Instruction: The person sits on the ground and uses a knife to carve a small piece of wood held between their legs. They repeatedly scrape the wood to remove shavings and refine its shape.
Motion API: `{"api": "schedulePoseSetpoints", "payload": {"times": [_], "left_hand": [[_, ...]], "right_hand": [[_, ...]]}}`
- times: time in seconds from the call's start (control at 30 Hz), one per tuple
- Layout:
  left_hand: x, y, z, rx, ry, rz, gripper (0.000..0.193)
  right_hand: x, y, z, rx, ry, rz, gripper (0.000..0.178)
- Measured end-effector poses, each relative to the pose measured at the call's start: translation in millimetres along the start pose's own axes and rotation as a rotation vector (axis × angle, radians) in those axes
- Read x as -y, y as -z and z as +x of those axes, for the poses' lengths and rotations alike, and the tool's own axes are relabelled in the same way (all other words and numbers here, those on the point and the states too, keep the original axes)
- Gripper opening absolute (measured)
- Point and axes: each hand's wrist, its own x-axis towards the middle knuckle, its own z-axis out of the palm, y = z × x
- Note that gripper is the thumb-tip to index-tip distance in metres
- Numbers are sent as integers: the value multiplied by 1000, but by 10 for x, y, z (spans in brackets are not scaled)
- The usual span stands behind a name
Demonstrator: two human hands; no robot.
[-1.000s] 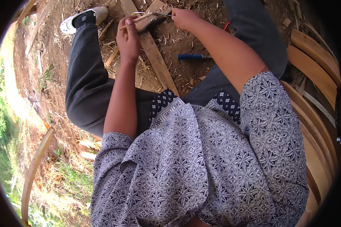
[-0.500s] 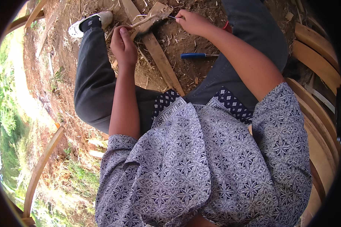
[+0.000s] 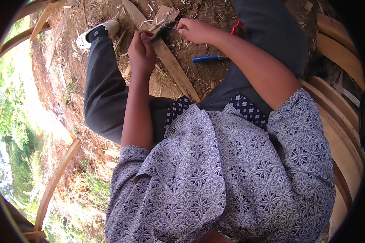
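My left hand [image 3: 142, 50] is closed around a thin pale strip of wood [image 3: 151, 29], its fingers curled over the near end. Just to the right, my right hand [image 3: 195, 30] pinches a slim metal tool [image 3: 172, 28], whose shaft points left toward the strip; its handle is hidden in my fingers. Beneath both hands, a long wooden plank [image 3: 176, 71] lies on the ground, with a shorter board [image 3: 166, 14] across it. A dark patch beside the strip is too unclear to name.
A blue-handled tool [image 3: 206, 59] lies on the dirt by my right thigh, and a red object [image 3: 237, 27] rests behind my right forearm. Wood shavings litter the ground. Curved wooden pieces [image 3: 338, 56] are stacked at the right; a curved wooden bar [image 3: 54, 182] stands at the left.
My left hand has moved right and slightly down with the strip. The right hand has shifted a little left and down, bringing the two hands closer together.
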Motion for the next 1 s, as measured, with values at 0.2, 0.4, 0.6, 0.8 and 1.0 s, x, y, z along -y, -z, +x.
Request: {"api": "schedulePoseSetpoints", "payload": {"times": [0.2, 0.4, 0.6, 0.8, 1.0], "left_hand": [[21, 0, -45, -29, 64, 4, 28], [81, -37, -30, -61, 70, -75, 26], [117, -5, 48, -75, 102, -164, 27], [-62, 63, 79, -32, 76, -80, 30], [-31, 97, 137, -123, 142, -105, 32]], "right_hand": [[254, 26, -87, -79, -64, 8, 31], [296, -369, -105, -295, 437, 59, 32], [428, -311, -156, -241, 246, 15, 26], [172, -332, 24, -273, 332, 30, 30], [159, -327, 94, -289, 344, -111, 29]]}}
